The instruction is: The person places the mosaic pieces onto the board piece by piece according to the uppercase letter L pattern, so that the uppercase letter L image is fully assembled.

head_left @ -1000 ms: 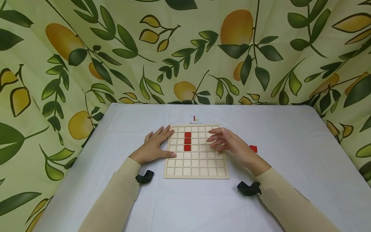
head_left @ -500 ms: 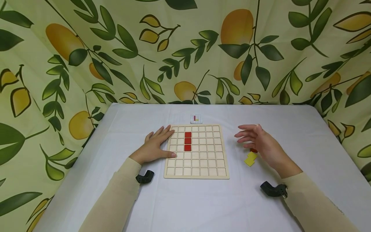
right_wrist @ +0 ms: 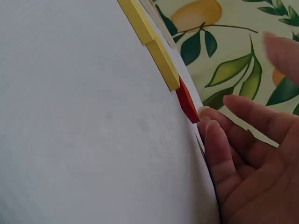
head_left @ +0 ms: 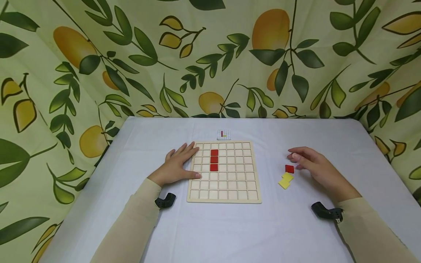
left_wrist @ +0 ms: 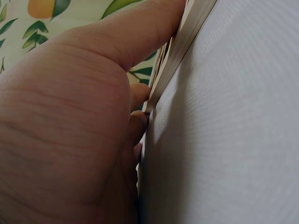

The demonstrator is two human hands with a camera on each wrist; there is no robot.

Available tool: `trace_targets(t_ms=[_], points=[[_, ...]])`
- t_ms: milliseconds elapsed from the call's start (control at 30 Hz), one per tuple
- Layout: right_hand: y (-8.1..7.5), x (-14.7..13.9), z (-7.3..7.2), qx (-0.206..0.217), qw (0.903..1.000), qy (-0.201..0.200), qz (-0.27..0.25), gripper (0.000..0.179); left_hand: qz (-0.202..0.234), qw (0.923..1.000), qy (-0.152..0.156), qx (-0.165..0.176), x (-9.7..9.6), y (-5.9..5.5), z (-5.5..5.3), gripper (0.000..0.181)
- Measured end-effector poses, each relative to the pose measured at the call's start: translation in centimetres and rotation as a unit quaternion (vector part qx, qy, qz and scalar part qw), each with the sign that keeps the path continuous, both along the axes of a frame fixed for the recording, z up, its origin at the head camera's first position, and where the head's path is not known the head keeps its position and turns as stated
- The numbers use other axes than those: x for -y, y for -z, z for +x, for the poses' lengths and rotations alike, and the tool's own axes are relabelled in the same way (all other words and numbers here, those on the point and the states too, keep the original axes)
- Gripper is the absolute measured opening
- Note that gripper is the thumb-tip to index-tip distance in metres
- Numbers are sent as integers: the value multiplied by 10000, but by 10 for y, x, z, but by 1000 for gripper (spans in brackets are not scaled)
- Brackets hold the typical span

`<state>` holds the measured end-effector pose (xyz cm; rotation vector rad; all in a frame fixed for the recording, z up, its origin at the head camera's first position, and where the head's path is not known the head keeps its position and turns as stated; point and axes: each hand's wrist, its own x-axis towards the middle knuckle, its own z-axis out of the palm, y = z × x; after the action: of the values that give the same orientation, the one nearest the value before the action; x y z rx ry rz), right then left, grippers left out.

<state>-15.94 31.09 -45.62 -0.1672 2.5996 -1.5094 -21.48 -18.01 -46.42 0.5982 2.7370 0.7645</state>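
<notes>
My left hand (head_left: 177, 162) rests with spread fingers on the left edge of a square wooden grid board (head_left: 230, 186). Its thumb lies over the rim in the left wrist view, where the board's side (left_wrist: 180, 51) shows. Three red square tiles (head_left: 214, 159) fill a vertical row of cells on the board. To the right of the board, my right hand (head_left: 315, 166) is beside a loose red tile (head_left: 289, 169), fingers loosely bent and holding nothing. Its fingertips are close to that red tile (right_wrist: 188, 100) in the right wrist view; whether they touch it I cannot tell.
Two yellow tiles (head_left: 284, 182) lie partly overlapped just in front of the loose red tile. Behind the board is a small printed grid card (head_left: 223, 134). White cloth (head_left: 210, 233) covers the table, and a fruit-patterned curtain (head_left: 184, 84) hangs behind and at the sides.
My right hand has moved right from above the board to beside the loose red tile, uncovering it and the yellow tiles. The left hand has stayed on the board's edge.
</notes>
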Motion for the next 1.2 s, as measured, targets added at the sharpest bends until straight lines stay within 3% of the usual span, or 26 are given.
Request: trace_targets(t_ms=[133,367,533,767,967,1200], points=[[3,-3,2,6,9986,-114,523,48,-14,10000,-4,-4,0,0,0,111],[6,-5,4,-704,9911,-438,1041,31,-19,10000,-17,13,-1,-1,1,111],[8,-1,3,-950,9880,-484,1117,22,15,10000,-42,39,0,-2,2,111],[7,10,8,-575,9920,86,1117,22,1,10000,-32,3,0,-2,2,111],[7,13,10,-702,9922,293,988,16,25,10000,-35,24,0,-3,3,112],[-1,21,14,-828,9940,248,674,15,58,10000,-29,50,-1,-4,2,113]])
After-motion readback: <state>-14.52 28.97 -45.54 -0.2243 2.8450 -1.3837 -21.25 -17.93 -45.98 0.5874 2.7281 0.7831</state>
